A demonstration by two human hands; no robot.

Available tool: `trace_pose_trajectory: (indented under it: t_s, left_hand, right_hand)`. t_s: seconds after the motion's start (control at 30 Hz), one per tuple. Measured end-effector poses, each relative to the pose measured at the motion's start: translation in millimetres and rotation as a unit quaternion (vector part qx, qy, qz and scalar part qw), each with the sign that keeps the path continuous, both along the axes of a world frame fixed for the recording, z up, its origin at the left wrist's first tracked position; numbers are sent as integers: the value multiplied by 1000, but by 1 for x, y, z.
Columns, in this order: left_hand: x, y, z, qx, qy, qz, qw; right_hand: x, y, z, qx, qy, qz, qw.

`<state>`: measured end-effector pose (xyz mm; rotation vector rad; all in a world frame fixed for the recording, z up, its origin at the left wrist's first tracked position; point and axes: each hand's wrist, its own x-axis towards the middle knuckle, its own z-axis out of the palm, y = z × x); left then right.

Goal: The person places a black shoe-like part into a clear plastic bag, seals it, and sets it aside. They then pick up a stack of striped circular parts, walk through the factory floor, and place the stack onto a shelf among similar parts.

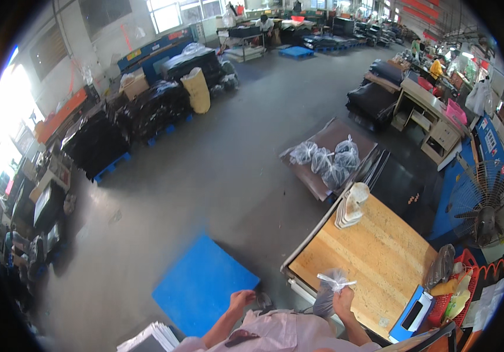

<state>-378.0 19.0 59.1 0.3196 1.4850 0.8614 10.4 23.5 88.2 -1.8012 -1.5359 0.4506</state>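
My right hand [343,301] is closed on the knotted top of a clear plastic bag [324,298] with dark contents. White tied ends stick out at the bag's neck, and it hangs at the near left edge of the wooden-topped table [375,246]. My left hand [242,300] is in front of my body, over the near corner of a flat blue board [205,286]. Its fingers are loosely bent, and I see nothing held in them. A small dark greyish shape [264,301] lies just right of it, too unclear to name.
Stacked cream-coloured pieces [350,208] stand on the table's far corner. A red basket [469,276], a blue device [411,314] and a fan [486,217] are at the right. Beyond the table, tied bags [334,163] lie on brown sheets. Black stacks on pallets line the left.
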Motion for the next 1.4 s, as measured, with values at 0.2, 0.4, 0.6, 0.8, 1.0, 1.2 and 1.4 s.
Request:
trace_pose_trajectory:
  t_s: [0.2, 0.4, 0.6, 0.8, 1.0, 1.2, 1.4]
  left_hand:
    - [-52, 15, 27, 25, 26, 73, 997]
    - [-80, 4, 23, 47, 1, 43, 998]
    - [-133, 5, 8, -39, 169, -128, 976]
    - [-187, 72, 6, -101, 231, -179, 951]
    - [-187, 180, 25, -148, 170, -83, 971]
    - [-188, 282, 21, -130, 118, -110, 978]
    - [-185, 384, -17, -69, 76, -213, 972]
  right_hand:
    - [-85, 64, 12, 5, 110, 49, 993]
    - [-152, 136, 9, -49, 203, 83, 974]
    - [-184, 222, -49, -103, 145, 62, 982]
    - [-162, 344, -130, -169, 73, -53, 982]
    - [-72, 525, -119, -38, -49, -130, 990]
    - [-13, 681, -17, 1, -96, -270, 958]
    - [-122, 597, -27, 1, 135, -65, 989]
